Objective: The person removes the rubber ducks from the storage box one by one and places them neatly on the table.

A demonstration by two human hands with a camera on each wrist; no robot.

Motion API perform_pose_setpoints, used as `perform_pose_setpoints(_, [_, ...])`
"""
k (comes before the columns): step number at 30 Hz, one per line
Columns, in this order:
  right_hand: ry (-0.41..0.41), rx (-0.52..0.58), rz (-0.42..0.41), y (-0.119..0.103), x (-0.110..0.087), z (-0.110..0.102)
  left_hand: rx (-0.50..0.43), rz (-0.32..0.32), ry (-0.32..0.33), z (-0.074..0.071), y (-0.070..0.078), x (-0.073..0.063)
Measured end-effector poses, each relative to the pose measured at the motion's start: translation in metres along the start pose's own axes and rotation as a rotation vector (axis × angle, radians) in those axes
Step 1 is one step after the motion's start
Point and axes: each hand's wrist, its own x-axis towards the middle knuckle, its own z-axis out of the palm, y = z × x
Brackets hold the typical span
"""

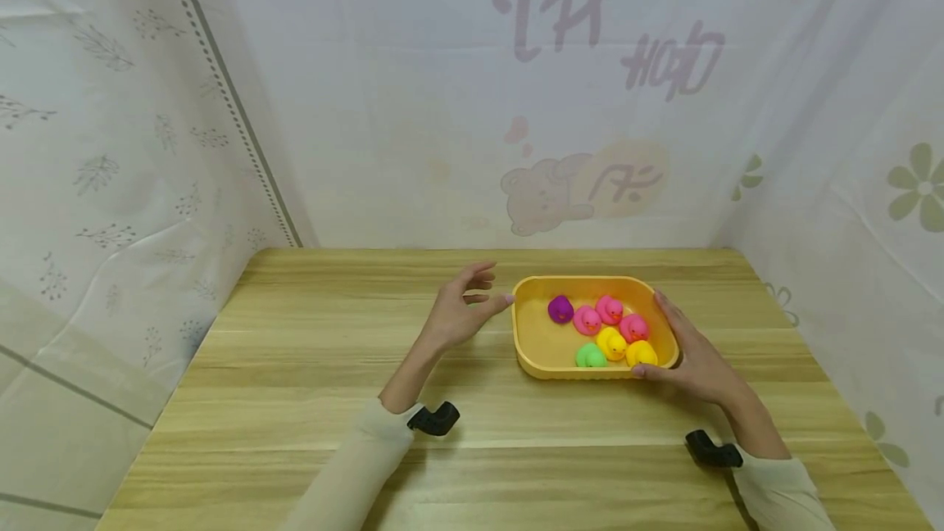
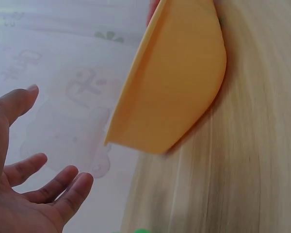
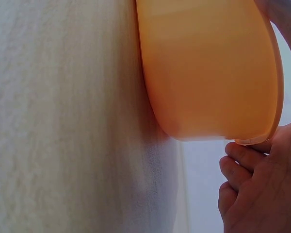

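A yellow plastic tub (image 1: 542,351) stands on the table with several rubber ducks in it. Inside are a purple duck (image 1: 560,310), three pink ducks (image 1: 587,320), two yellow ducks (image 1: 611,343) and a green duck (image 1: 591,356). My right hand (image 1: 696,359) holds the tub's right end, thumb at the front rim and fingers at the far corner; the right wrist view shows those fingers (image 3: 242,162) by the rim. Beside the tub's left end, my left hand (image 1: 460,310) holds nothing, its fingers loosely bent. The left wrist view shows a gap between that hand (image 2: 34,194) and the tub (image 2: 174,77).
The wood-grain table (image 1: 295,400) is bordered by a printed cloth (image 1: 406,105) at the back and more cloth at both sides. Black mounts (image 1: 435,419) sit at both wrists. A small green spot (image 2: 142,231) shows at the bottom of the left wrist view.
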Motion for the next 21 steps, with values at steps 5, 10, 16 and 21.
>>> perform_pose_setpoints(5, [0.001, -0.001, 0.000, 0.001, 0.000, 0.001, -0.014, -0.004, -0.032, 0.012, 0.003, 0.003])
perform_pose_setpoints(10, [0.006, -0.006, 0.002, 0.001, 0.001, 0.001, -0.018, 0.010, -0.073, 0.023, 0.009, 0.006])
perform_pose_setpoints(16, [0.003, -0.002, 0.009, -0.001, 0.001, 0.001, -0.032, 0.022, -0.108, 0.038, 0.015, 0.009])
perform_pose_setpoints(21, [0.004, -0.003, 0.012, -0.002, 0.001, 0.001, 0.006, 0.015, -0.139, 0.051, 0.019, 0.013])
